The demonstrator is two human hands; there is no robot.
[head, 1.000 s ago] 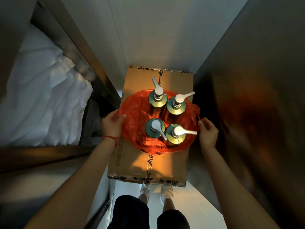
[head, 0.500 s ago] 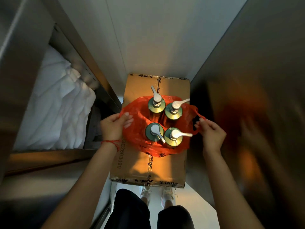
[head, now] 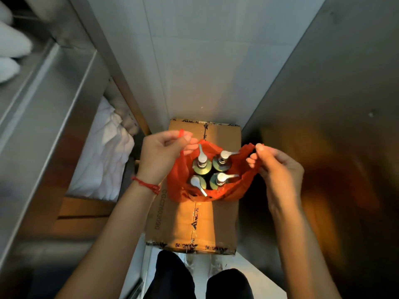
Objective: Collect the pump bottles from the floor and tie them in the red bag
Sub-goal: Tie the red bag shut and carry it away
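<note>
Left hand (head: 160, 155): we hold it raised at the bag's left side, wrist bent, fingers curled shut and pinching a thin strip of the bag's (head: 179, 180) left handle, whose red tip sticks up above the knuckles. A red cord (head: 146, 184) circles this wrist.

Right hand (head: 278, 167): we hold it raised at the bag's right side, palm turned inward, thumb and forefinger closed on the bag's right handle, the other fingers loosely curled below.

Count: two hands; one bag; four bottles (head: 212, 174); one box (head: 201, 221).

Bag: red, thin, crinkled plastic, mouth open and stretched between our two hands. It stands on the far half of the box.

Bottles: four, upright inside the bag, packed in a two-by-two block and touching one another. Each has a greenish-gold shoulder and a silver pump head. The left pair's spouts point far and near; the right pair's spouts point right.

Box: brown cardboard, taped shut along its seams, printed lettering on top, lying between a metal shelf (head: 54, 117) at left and a metal wall (head: 323, 87) at right. White cloth (head: 108, 152) lies in the shelf.
</note>
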